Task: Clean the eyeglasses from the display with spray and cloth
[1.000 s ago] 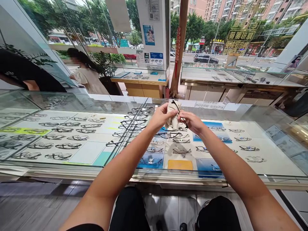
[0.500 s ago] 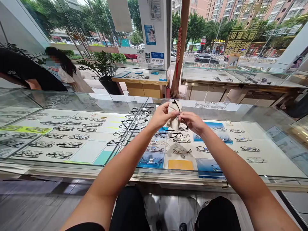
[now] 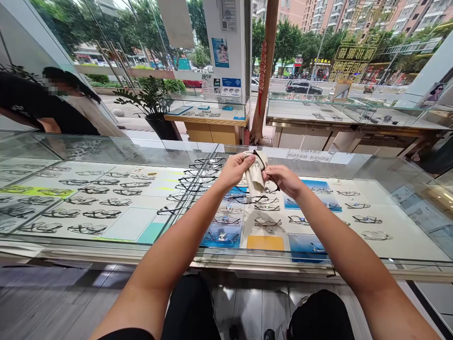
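Note:
Over the glass counter, my left hand (image 3: 237,171) is closed with thumb and fingers pinching a cream cleaning cloth (image 3: 255,177) with printed lettering and a zigzag edge. The cloth hangs down between my hands, against a pair of dark-framed eyeglasses (image 3: 275,182). My right hand (image 3: 285,180) is closed on the frame of those eyeglasses. One thin dark arm curves below its fingers, and another dark part shows above the cloth. The lenses are mostly hidden by the cloth and fingers. Just left of my hands stands a row of dark eyeglasses (image 3: 197,179).
The glass display counter (image 3: 226,257) spans the view, with many eyeglasses inside and an orange-yellow pad (image 3: 265,243) near its front. A potted plant (image 3: 155,106) and further display cases (image 3: 208,118) stand beyond. A person in black (image 3: 53,104) bends at the far left, beside another person (image 3: 85,106).
The cloth, bunched up earlier, now hangs looser and shows its lettering. My left hand has shifted slightly left and down. The person in light clothes at the back has moved left.

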### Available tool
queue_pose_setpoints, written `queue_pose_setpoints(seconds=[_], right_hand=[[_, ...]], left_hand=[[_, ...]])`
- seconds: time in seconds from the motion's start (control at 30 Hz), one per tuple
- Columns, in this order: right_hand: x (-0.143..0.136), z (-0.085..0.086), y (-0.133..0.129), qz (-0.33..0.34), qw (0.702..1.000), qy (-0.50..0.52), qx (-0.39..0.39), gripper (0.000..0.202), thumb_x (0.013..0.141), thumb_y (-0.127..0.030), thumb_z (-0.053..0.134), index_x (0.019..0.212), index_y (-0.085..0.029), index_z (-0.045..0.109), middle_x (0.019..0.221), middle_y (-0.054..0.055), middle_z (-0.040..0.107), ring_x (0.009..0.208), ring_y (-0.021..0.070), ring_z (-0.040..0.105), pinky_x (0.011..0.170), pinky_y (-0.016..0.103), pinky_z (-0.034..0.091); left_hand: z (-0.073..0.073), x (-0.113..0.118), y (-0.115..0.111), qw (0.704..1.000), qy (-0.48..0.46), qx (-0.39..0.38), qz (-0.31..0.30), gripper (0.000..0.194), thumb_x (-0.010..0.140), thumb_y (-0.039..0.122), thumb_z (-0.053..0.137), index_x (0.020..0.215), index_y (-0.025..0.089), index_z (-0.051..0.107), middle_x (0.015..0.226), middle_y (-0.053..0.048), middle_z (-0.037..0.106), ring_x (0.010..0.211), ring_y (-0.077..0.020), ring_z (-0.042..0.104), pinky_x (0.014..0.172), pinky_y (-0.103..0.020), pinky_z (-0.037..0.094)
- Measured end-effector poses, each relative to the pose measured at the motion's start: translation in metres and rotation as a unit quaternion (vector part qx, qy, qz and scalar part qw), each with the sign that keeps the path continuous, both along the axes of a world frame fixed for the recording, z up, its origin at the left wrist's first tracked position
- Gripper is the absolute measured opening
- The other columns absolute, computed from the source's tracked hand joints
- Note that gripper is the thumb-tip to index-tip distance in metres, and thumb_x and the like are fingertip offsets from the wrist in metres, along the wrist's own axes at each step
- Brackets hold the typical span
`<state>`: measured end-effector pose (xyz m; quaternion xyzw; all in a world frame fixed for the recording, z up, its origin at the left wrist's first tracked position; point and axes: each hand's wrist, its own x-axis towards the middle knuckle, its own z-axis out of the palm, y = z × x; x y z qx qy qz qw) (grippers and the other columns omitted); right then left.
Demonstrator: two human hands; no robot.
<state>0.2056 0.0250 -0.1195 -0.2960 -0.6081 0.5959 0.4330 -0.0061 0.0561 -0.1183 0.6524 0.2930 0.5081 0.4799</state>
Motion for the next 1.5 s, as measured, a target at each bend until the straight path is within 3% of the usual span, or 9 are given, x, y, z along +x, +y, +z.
queue_pose_setpoints(seconds=[0.13,0.27,0.37,0.6,0.8,1.07,1.17,1.33,1.5], right_hand=[[0.005,0.003,0.002,-0.014,1.0,0.02,-0.013,0.024,0.076,-0.042,0.081,0.068,-0.02,0.074,0.08,0.003,0.063,0.083,0.0188,0.052,0.082,0.034,0.044],[0.004,0.001,0.002,-0.009,0.999,0.027,-0.032,0.025,0.072,-0.043,0.086,0.068,-0.02,0.075,0.079,0.004,0.065,0.084,0.0192,0.053,0.081,0.033,0.044],[-0.001,-0.002,0.0,0.006,0.999,0.013,-0.035,0.028,0.073,-0.045,0.087,0.068,-0.02,0.076,0.078,0.004,0.065,0.083,0.019,0.054,0.08,0.033,0.043],[-0.007,0.0,-0.005,0.006,0.999,0.026,-0.027,0.033,0.074,-0.047,0.088,0.067,-0.021,0.07,0.074,0.002,0.06,0.076,0.0176,0.049,0.076,0.033,0.042],[0.001,0.003,-0.001,-0.04,0.998,0.046,-0.028,0.031,0.073,-0.05,0.088,0.071,-0.022,0.075,0.081,0.003,0.06,0.08,0.0182,0.048,0.071,0.031,0.042],[0.014,0.008,0.009,-0.128,0.985,0.106,0.041,0.027,0.078,-0.048,0.085,0.073,-0.025,0.074,0.124,0.009,0.072,0.116,0.0275,0.059,0.087,0.035,0.052],[0.015,0.009,0.008,-0.123,0.985,0.115,0.031,0.025,0.078,-0.046,0.086,0.074,-0.024,0.075,0.134,0.009,0.072,0.113,0.0258,0.061,0.084,0.034,0.053],[0.01,0.006,0.004,-0.087,0.992,0.095,-0.002,0.031,0.078,-0.051,0.089,0.082,-0.023,0.075,0.144,0.008,0.07,0.088,0.0192,0.06,0.067,0.032,0.049],[0.003,0.002,-0.001,-0.057,0.993,0.101,-0.015,0.034,0.079,-0.053,0.091,0.088,-0.024,0.074,0.143,0.007,0.073,0.097,0.0205,0.067,0.072,0.03,0.053]], left_hand=[[0.004,-0.001,-0.001,0.997,-0.015,-0.006,-0.071,0.062,0.073,0.065,0.099,0.104,0.015,0.078,0.091,-0.006,0.079,0.077,-0.0173,0.068,0.073,-0.029,0.053],[0.003,0.005,-0.006,0.998,-0.027,-0.014,-0.062,0.063,0.065,0.052,0.106,0.106,0.016,0.075,0.097,-0.006,0.08,0.085,-0.0183,0.071,0.078,-0.028,0.055],[-0.001,0.008,-0.007,0.999,-0.019,-0.013,-0.032,0.062,0.064,0.057,0.105,0.099,0.017,0.073,0.09,-0.003,0.076,0.077,-0.0161,0.067,0.072,-0.027,0.052],[-0.01,0.011,-0.002,0.996,-0.046,0.018,0.07,0.067,0.082,0.083,0.082,0.082,0.017,0.07,0.071,-0.001,0.067,0.063,-0.0132,0.056,0.061,-0.028,0.043],[-0.013,0.014,0.005,0.996,-0.079,-0.041,-0.009,0.072,0.075,0.083,0.088,0.098,0.016,0.076,0.079,-0.003,0.074,0.07,-0.0156,0.064,0.07,-0.029,0.052],[-0.01,0.009,0.003,1.0,-0.014,-0.019,0.002,0.072,0.079,0.085,0.083,0.096,0.016,0.077,0.084,-0.004,0.076,0.08,-0.0189,0.066,0.079,-0.031,0.05],[-0.006,0.01,-0.005,0.997,0.052,-0.014,-0.046,0.072,0.08,0.087,0.079,0.085,0.016,0.074,0.078,-0.003,0.07,0.077,-0.0188,0.062,0.077,-0.031,0.048],[-0.002,0.017,-0.019,0.991,0.085,-0.016,-0.105,0.071,0.08,0.089,0.078,0.081,0.018,0.07,0.077,-0.002,0.065,0.075,-0.0182,0.057,0.075,-0.032,0.046],[-0.007,0.026,-0.022,0.994,0.042,-0.025,-0.102,0.07,0.082,0.088,0.077,0.084,0.018,0.071,0.08,-0.002,0.067,0.078,-0.0185,0.06,0.078,-0.032,0.049]])
